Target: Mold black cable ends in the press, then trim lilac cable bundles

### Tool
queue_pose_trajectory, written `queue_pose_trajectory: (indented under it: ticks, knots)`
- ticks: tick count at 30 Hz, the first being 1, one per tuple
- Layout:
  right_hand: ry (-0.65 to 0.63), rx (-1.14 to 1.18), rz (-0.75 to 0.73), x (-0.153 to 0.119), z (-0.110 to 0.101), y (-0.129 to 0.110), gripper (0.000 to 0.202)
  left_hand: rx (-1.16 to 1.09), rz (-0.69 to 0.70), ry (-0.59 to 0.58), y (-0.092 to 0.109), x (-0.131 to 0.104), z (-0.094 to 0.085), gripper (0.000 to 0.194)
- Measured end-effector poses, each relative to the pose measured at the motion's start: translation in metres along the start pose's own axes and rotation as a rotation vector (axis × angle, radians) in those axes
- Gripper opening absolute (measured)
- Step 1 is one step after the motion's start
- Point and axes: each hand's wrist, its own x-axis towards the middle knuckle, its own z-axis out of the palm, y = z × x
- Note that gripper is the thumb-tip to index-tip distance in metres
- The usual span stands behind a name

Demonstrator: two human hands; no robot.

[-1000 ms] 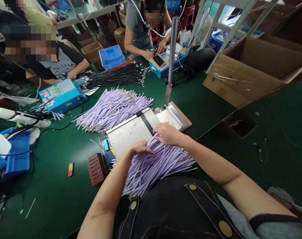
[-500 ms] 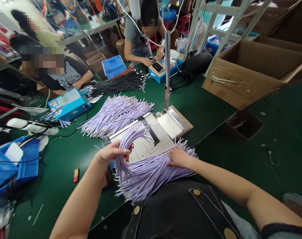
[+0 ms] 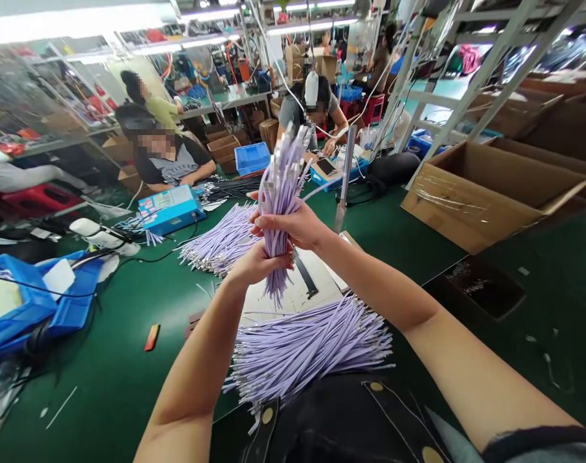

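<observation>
Both of my hands are wrapped round one upright bundle of lilac cables [image 3: 280, 193], raised over the table. My left hand [image 3: 261, 262] grips it low down, and my right hand [image 3: 293, 224] closes round it just above. Silvery tips stick out at the top of the bundle; loose ends hang below my left hand. A larger pile of lilac cables [image 3: 312, 347] lies in front of my apron. Behind the bundle, a second lilac heap [image 3: 215, 241] rests on the table. A pale board [image 3: 321, 273] with a dark strip on it is partly hidden by my arms.
An upright metal lever [image 3: 347, 167] stands behind the board. To the right sits an open cardboard box [image 3: 457, 199]. Blue bins [image 3: 75, 305] and an orange-red lighter-like object [image 3: 152, 337] are at left. Two people work across the green table [image 3: 123, 379], near a blue device [image 3: 173, 211].
The bundle has been lifted from the near pile and turned upright. My right hand has left the pile and now grips the bundle above my left hand. The view has tilted up.
</observation>
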Motion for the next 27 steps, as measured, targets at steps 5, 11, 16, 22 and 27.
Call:
queue_pose_trajectory:
  ticks: [5,11,16,22,27]
  knots:
    - [-0.071,-0.297,-0.065,-0.011,0.020,0.001,0.026,0.016,0.015,0.028,-0.027,-0.011,-0.003,0.043]
    - [-0.147,-0.242,0.050,-0.020,0.027,0.005,0.014,0.002,-0.068,0.017,-0.068,-0.028,0.029,0.046]
    - [-0.218,-0.276,0.049,-0.027,0.021,0.004,0.015,0.015,-0.071,0.133,-0.093,-0.034,0.050,0.041]
    - [-0.331,-0.256,0.018,-0.035,0.011,0.012,0.012,0.106,-0.082,0.164,-0.100,-0.038,0.054,0.038]
    - [-0.252,-0.221,0.098,-0.044,0.000,0.032,0.034,0.040,-0.151,0.193,-0.112,-0.039,0.055,0.044]
